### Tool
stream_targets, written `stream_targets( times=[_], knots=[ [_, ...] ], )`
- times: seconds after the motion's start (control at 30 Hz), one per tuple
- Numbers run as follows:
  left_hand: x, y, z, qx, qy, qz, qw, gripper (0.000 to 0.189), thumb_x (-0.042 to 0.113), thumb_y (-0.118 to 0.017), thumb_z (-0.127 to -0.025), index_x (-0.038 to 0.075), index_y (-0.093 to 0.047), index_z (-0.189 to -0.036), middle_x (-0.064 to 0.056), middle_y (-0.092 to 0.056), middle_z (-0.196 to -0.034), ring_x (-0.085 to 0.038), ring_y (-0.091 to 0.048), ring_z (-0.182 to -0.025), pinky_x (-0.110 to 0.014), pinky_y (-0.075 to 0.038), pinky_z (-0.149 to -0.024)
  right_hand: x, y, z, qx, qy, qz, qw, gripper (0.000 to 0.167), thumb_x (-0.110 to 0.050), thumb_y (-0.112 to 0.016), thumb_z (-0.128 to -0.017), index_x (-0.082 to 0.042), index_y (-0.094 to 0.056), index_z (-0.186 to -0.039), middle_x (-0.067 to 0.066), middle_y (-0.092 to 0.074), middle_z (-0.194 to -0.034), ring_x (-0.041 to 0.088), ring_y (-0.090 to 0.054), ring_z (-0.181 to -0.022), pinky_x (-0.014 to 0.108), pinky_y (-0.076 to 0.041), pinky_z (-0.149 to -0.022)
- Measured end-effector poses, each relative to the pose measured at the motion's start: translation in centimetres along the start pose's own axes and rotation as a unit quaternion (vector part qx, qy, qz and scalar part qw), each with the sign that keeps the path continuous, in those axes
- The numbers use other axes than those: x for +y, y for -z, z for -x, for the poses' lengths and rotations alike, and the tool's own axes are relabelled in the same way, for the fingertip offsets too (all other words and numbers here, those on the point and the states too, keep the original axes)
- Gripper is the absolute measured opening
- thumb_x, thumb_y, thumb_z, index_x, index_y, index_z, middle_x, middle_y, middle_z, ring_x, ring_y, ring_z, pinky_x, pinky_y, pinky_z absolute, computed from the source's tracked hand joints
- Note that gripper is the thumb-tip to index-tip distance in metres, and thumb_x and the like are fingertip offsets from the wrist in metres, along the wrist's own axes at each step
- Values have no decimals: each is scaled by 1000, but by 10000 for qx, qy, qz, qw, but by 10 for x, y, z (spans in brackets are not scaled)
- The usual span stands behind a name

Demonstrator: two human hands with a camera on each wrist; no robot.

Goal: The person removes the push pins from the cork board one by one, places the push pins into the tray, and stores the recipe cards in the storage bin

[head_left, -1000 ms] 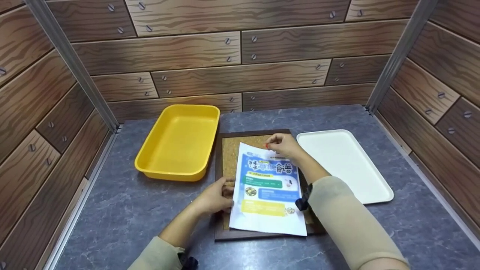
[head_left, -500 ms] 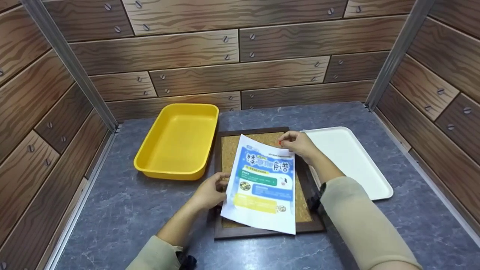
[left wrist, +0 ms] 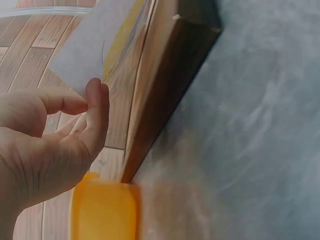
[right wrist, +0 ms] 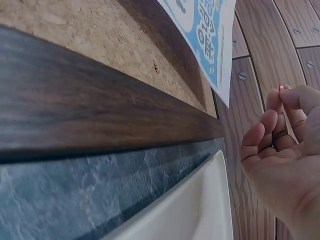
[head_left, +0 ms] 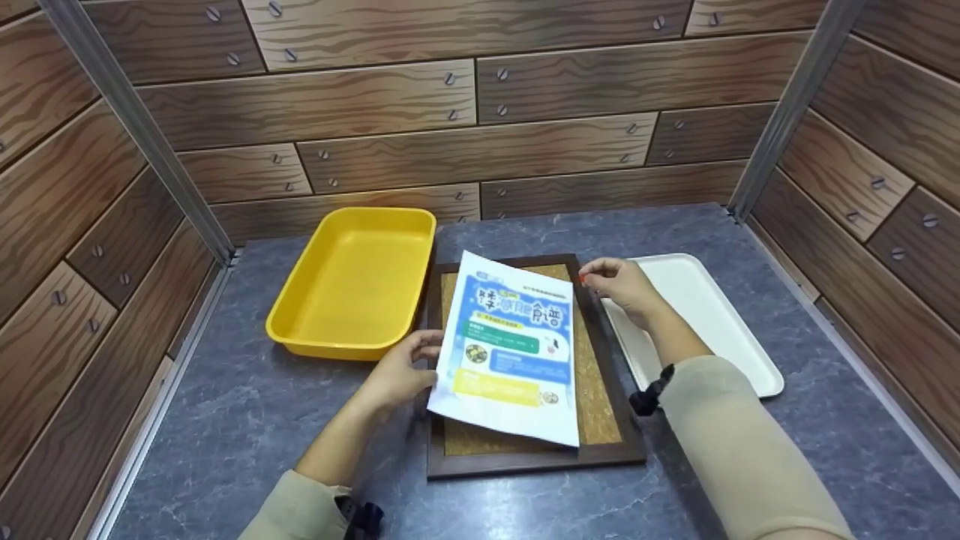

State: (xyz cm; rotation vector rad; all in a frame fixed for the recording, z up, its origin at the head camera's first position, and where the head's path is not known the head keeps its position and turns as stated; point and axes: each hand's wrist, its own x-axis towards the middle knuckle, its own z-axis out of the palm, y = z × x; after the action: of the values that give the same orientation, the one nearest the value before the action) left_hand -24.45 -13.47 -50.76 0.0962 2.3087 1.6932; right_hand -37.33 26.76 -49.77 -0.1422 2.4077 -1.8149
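Observation:
My left hand [head_left: 397, 371] pinches the left edge of a printed paper sheet [head_left: 517, 360] between thumb and fingers. In the left wrist view that hand [left wrist: 65, 125] has its fingertips at the corner of the sheet [left wrist: 92, 45]. The sheet, tilted and raised, hangs over a cork board [head_left: 604, 405] with a dark wooden frame. My right hand [head_left: 619, 285], off the sheet's upper right corner, pinches a small red pushpin [right wrist: 281, 87], mostly hidden by the fingertips. In the right wrist view the sheet's corner [right wrist: 222, 85] stands apart from this hand.
A deep yellow tray [head_left: 281, 330] stands left of the board. To the right lies a shallow white tray [head_left: 720, 322], partly under my right forearm. Wood-patterned walls [head_left: 390, 105] enclose the grey marbled table [head_left: 225, 427] at the back and sides.
My left hand has drawn the sheet left and lifted it off the board, uncovering cork on the right. My right hand has moved right, away from the sheet, still pinching the red pushpin.

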Motion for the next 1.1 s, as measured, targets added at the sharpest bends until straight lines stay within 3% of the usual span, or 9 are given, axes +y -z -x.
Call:
stream_targets(
  times=[0.3,0.5,0.63,0.8,0.9,1.1],
  knots=[
    [16,28,0,409,106,274,9987,67,-9,-61,-95,15,-54,-156,-17,-66,-149,-33,-65,-129,-33,-58,-86,9,17,2,196,-48,-74,9998,20,-16,-71,-104,-2,-75,-118,-18,-74,-90,4,-67,-93,22,-55,-82],
    [24,58,-3,616,118,649,9959,64,-8,-57,-99,17,-52,-158,-18,-60,-156,-26,-72,-110,-37,-63,-85,21,28,4,219,-7,-64,9997,11,-11,-72,-103,-7,-77,-112,-22,-72,-85,1,-65,-89,18,-52,-75],
    [29,78,-3,736,204,848,9935,65,-6,-54,-100,18,-49,-160,-16,-56,-160,-23,-71,-107,-35,-63,-81,29,36,4,206,48,12,9998,9,-10,-71,-103,-9,-78,-109,-22,-73,-84,1,-65,-87,17,-52,-73],
    [29,98,-6,880,423,977,9904,64,-4,-51,-103,19,-45,-163,-13,-51,-164,-24,-70,-112,-33,-62,-82,35,44,6,280,-33,56,9996,14,-9,-69,-104,-1,-76,-113,-21,-73,-82,-1,-62,-79,16,-50,-66],
    [26,109,-7,957,478,995,9893,63,-3,-49,-105,18,-42,-164,-14,-48,-167,-24,-68,-117,-33,-62,-85,26,45,12,269,-181,156,9994,23,-6,-68,-104,10,-71,-119,-19,-72,-81,0,-58,-74,18,-50,-64],
    [16,130,-11,1034,500,1035,9880,63,-3,-43,-108,15,-35,-167,-16,-41,-171,-24,-61,-124,-29,-59,-87,39,52,11,333,-276,513,9977,30,-7,-68,-104,14,-68,-124,-19,-71,-83,1,-60,-77,18,-50,-66]
  ],
)
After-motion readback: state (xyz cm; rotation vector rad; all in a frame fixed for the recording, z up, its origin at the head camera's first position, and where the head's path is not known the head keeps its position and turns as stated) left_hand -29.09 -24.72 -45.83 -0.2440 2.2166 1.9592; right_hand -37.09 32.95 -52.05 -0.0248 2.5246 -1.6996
